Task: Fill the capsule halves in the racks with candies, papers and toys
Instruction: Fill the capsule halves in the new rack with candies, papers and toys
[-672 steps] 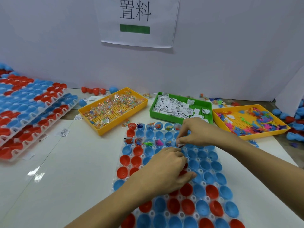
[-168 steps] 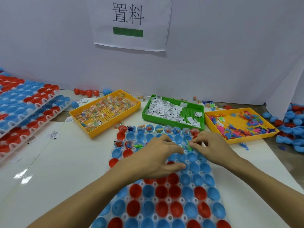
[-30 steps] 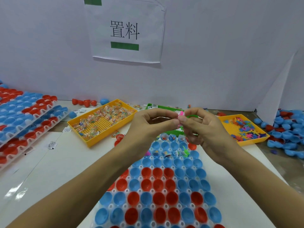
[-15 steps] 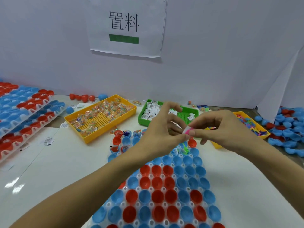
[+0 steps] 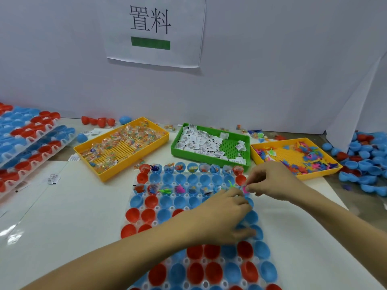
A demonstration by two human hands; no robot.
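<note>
A clear rack of red and blue capsule halves lies in front of me. Its far row and third row hold candies, papers and toys. My right hand pinches a small pink toy over the right end of the third row. My left hand rests on the rack just below it, fingers curled; its fingertips are next to the pink toy and I cannot tell if they hold anything. Beyond the rack stand a yellow candy tray, a green paper tray and a yellow toy tray.
Stacked racks of capsule halves sit at the far left. Loose blue and red halves are piled at the right. A few loose halves and paper slips lie near the white back wall with its sign.
Both hands have come down from mid-air to the rack. The pink toy, held up between both hands before, is now low over the right end of the third row.
</note>
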